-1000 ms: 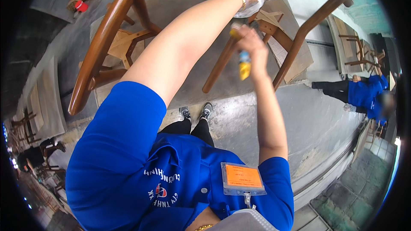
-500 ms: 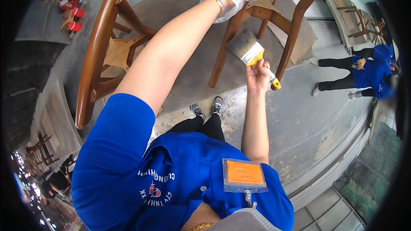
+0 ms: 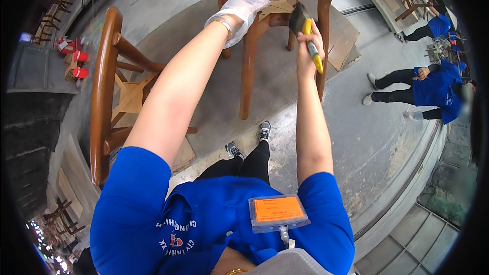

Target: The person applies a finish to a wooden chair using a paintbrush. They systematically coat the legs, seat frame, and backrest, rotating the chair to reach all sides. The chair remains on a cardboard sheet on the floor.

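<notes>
An unpainted-brown wooden chair stands upside down or tipped in front of me, its long legs or posts reaching up toward me. My left hand, in a clear plastic glove, is closed around one of its posts. In my bare right hand is a wide flat paintbrush with a yellow handle and dark bristles. The brush is seen nearly edge-on, its bristles close to the chair's underside braces; whether they touch, I cannot tell. Beside my left arm stands another brown wooden chair.
Cardboard sheets lie on the concrete floor under the chair. On the right, a person in blue stands, with another person farther off near more chairs. Red containers sit at the far left.
My right hand has moved up and away from me, and the brush has turned from face-on to edge-on. With the view shifted, the held chair appears farther left; my left hand keeps its grip.
</notes>
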Tool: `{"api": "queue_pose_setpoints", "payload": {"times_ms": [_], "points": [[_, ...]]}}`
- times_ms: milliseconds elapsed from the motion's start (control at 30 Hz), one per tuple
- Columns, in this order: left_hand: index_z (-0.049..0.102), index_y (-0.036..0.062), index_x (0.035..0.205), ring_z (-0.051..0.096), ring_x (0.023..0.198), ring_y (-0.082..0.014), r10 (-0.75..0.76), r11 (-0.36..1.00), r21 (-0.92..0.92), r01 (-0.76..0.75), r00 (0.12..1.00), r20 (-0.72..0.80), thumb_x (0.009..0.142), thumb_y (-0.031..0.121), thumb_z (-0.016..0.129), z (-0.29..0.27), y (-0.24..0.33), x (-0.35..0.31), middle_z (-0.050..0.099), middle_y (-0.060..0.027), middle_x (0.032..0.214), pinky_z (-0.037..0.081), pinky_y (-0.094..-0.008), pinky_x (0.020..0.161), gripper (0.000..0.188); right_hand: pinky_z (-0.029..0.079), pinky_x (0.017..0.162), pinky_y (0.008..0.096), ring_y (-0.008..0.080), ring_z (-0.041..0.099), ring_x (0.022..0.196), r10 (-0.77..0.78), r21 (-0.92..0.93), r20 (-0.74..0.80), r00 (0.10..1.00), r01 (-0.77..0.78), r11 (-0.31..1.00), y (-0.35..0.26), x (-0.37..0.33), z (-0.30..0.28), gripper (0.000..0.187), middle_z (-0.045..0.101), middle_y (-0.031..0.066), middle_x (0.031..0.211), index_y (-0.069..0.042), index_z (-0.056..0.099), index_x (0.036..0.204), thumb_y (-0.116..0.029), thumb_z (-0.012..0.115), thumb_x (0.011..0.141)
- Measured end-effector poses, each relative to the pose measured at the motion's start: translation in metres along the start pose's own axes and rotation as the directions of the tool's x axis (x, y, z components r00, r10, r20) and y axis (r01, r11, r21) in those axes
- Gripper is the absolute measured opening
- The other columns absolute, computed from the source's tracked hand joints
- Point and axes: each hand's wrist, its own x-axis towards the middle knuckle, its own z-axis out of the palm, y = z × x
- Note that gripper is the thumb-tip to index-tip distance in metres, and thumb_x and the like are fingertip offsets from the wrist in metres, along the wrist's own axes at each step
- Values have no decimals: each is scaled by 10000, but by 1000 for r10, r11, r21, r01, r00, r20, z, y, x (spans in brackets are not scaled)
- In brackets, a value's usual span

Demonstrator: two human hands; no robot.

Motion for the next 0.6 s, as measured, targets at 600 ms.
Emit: {"api": "queue_pose_setpoints", "payload": {"times_ms": [600], "points": [[745, 44, 1356, 655, 1271, -222, -50, 999, -27, 48, 996, -80, 1026, 483, 695, -3, 8, 43, 741, -102, 1368, 464, -335, 1111, 552, 612, 940, 403, 354, 766, 1148, -19, 54, 165, 986, 10, 998, 13, 24, 33, 163, 727, 235, 1345, -27, 675, 821, 136, 685, 826]]}}
